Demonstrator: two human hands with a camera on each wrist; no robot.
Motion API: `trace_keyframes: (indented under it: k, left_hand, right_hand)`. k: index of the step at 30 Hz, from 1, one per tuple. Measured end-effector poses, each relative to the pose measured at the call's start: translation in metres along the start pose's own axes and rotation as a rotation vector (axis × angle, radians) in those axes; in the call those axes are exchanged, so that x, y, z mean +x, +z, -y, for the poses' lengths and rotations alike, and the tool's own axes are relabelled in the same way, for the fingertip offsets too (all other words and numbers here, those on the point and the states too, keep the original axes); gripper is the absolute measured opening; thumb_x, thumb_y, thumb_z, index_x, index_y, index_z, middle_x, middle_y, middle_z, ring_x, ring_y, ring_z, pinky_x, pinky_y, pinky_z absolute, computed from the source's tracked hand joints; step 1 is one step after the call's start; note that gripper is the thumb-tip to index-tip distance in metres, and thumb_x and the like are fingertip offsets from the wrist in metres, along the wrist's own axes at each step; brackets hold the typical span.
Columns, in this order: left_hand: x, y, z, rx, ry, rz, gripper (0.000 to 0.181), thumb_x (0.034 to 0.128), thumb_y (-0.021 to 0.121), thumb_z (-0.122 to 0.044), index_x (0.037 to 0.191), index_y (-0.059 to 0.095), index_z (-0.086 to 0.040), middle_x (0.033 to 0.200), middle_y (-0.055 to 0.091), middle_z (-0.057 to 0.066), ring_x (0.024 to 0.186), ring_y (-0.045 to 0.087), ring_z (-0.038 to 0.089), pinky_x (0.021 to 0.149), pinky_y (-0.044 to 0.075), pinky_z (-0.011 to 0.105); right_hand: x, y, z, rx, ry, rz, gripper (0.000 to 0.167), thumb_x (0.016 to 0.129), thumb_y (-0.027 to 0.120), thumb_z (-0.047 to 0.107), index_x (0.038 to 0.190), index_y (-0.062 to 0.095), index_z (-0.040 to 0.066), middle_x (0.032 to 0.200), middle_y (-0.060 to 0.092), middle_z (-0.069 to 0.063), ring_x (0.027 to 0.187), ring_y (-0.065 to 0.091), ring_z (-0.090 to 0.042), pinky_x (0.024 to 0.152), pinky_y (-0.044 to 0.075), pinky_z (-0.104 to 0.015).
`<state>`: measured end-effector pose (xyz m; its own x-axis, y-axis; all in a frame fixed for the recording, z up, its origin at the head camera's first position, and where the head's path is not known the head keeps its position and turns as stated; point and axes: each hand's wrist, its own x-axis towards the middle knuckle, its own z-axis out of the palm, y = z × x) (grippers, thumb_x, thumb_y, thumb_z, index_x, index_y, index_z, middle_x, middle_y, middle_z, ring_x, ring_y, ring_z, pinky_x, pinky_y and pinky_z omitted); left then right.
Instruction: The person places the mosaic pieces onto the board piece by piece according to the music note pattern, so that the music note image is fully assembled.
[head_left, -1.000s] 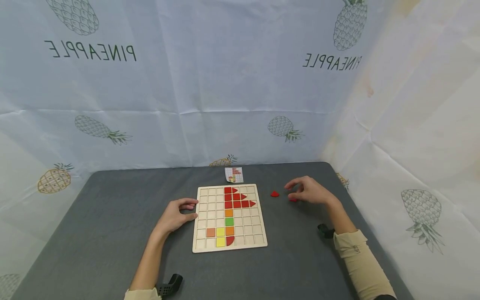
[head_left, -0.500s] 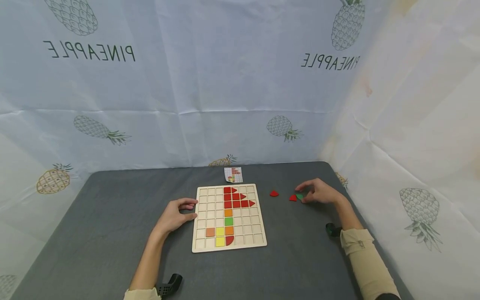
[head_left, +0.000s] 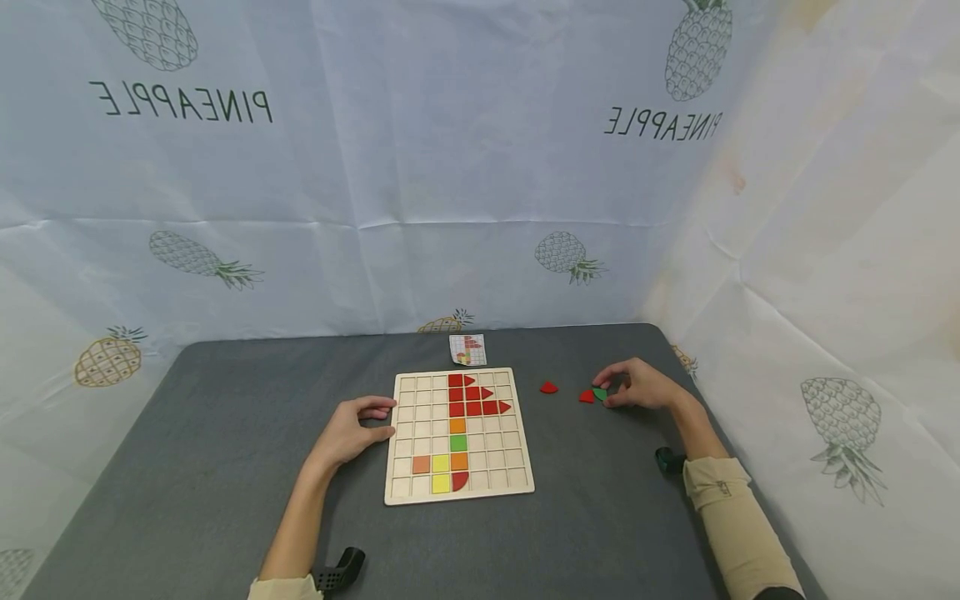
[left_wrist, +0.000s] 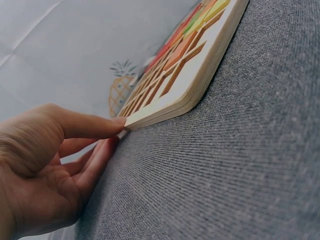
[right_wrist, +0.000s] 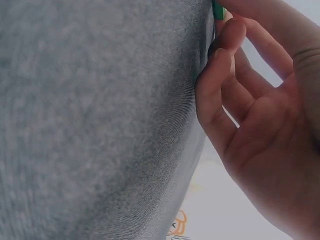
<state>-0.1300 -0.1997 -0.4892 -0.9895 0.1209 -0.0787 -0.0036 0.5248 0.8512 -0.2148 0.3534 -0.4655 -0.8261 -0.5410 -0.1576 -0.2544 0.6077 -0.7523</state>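
A square wooden grid board (head_left: 491, 458) lies mid-table with red, orange, yellow and green pieces in its cells. My left hand (head_left: 347, 433) touches the board's left edge with thumb and fingertips; in the left wrist view the thumb (left_wrist: 92, 125) meets the wooden side. To the right of the board, my right hand (head_left: 637, 387) pinches a small green piece (head_left: 600, 393) with a curved edge, low at the table. Only a corner of this green piece (right_wrist: 218, 10) shows in the right wrist view. Touching or nearly touching it is a red piece (head_left: 587, 397).
Between board and right hand lies another red piece (head_left: 549, 387), rounded on one side. A small printed card (head_left: 468, 350) with a coloured grid pattern sits behind the board. The grey table (head_left: 225, 467) ends at a pineapple-print cloth (head_left: 420, 167) at the back and sides.
The right hand has moved a little to the right, off the red piece, and has come to the green piece, now in view. The left hand and board have stayed put.
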Motion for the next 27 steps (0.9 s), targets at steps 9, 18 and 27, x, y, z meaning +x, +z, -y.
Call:
trace_keyframes:
  k: [9, 18, 27]
  left_hand:
    - [0.0, 0.0, 0.0, -0.005, -0.007, 0.002, 0.047, 0.0916, 0.081, -0.002, 0.137, 0.071, 0.001, 0.127, 0.073, 0.021, 0.117, 0.069, 0.031, 0.093, 0.055, 0.038]
    - [-0.001, 0.001, -0.001, -0.014, -0.012, -0.001, 0.047, 0.0918, 0.082, -0.003, 0.138, 0.071, 0.001, 0.129, 0.073, 0.021, 0.118, 0.068, 0.031, 0.093, 0.055, 0.037]
    - [-0.001, 0.001, 0.0, -0.013, -0.012, 0.0, 0.047, 0.0919, 0.082, -0.003, 0.138, 0.071, 0.0, 0.129, 0.073, 0.021, 0.119, 0.069, 0.032, 0.093, 0.055, 0.036]
  right_hand:
    - [0.004, 0.002, 0.017, -0.005, -0.06, -0.034, 0.037, 0.098, 0.081, 0.011, 0.131, 0.074, -0.002, 0.127, 0.074, -0.028, 0.064, 0.06, -0.008, 0.064, 0.053, -0.026]
    - [0.019, 0.015, 0.062, -0.019, -0.15, 0.014, 0.038, 0.1, 0.079, 0.014, 0.133, 0.073, -0.003, 0.117, 0.078, -0.025, 0.069, 0.068, -0.04, 0.064, 0.053, -0.026]
    - [0.046, 0.046, 0.102, -0.006, -0.227, 0.098, 0.039, 0.098, 0.082, 0.017, 0.13, 0.074, -0.002, 0.104, 0.073, -0.016, 0.065, 0.058, -0.012, 0.062, 0.048, -0.025]
